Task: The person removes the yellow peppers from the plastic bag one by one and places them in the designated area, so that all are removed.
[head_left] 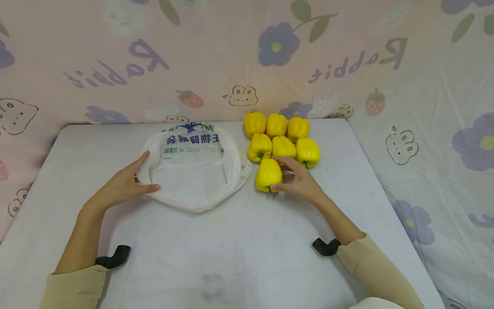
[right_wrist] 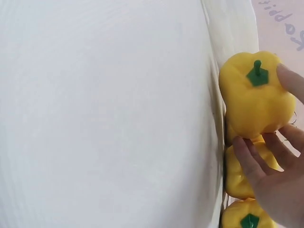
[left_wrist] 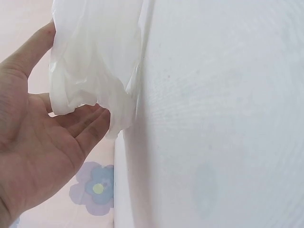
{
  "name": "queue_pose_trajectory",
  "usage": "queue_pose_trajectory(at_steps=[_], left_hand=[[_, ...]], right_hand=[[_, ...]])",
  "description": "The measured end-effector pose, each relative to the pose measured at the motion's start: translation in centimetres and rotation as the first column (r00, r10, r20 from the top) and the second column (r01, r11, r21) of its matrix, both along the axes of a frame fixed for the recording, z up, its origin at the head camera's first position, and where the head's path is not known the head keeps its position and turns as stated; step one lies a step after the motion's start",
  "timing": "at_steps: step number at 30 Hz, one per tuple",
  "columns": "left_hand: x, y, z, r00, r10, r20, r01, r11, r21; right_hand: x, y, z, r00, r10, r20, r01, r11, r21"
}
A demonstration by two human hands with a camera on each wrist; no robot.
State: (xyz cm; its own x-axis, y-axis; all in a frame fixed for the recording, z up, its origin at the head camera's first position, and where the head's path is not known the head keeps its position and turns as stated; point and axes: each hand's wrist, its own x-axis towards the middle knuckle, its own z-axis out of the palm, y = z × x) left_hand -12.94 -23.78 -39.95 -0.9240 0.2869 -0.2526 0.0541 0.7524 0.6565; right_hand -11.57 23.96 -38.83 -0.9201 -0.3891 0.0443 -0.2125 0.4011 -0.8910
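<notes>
A white plastic bag (head_left: 200,201) with blue and green print lies with its mouth spread wide on the table. My left hand (head_left: 125,182) holds the bag's left rim, the thumb over the edge and the fingers at its side; in the left wrist view the thin plastic (left_wrist: 95,52) hides some fingertips. To the right of the bag, my right hand (head_left: 301,180) grips a yellow bell pepper (head_left: 269,175) between thumb and fingers. Its green stem faces the camera in the right wrist view, where the pepper (right_wrist: 256,104) appears above the others.
Several more yellow bell peppers (head_left: 283,147) stand grouped in two rows at the table's back, just beyond my right hand. The white-covered table (head_left: 216,257) ends at a printed cloth backdrop (head_left: 216,51). A black band end (head_left: 326,247) juts from the right forearm.
</notes>
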Motion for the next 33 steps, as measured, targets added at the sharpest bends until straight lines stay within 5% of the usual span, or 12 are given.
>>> queue_pose_trajectory(at_steps=[16, 33], left_hand=[[0.1, -0.1, -0.3, 1.0, 0.0, -0.013, 0.0, 1.0, -0.005], [0.5, -1.4, 0.2, 0.999, 0.045, 0.021, -0.047, 0.99, 0.134]], right_hand=[[0.6, -0.6, -0.6, 0.99, -0.049, -0.13, 0.055, 0.997, 0.049], [0.9, 0.7, 0.7, 0.979, -0.072, -0.192, 0.084, 0.995, 0.055]])
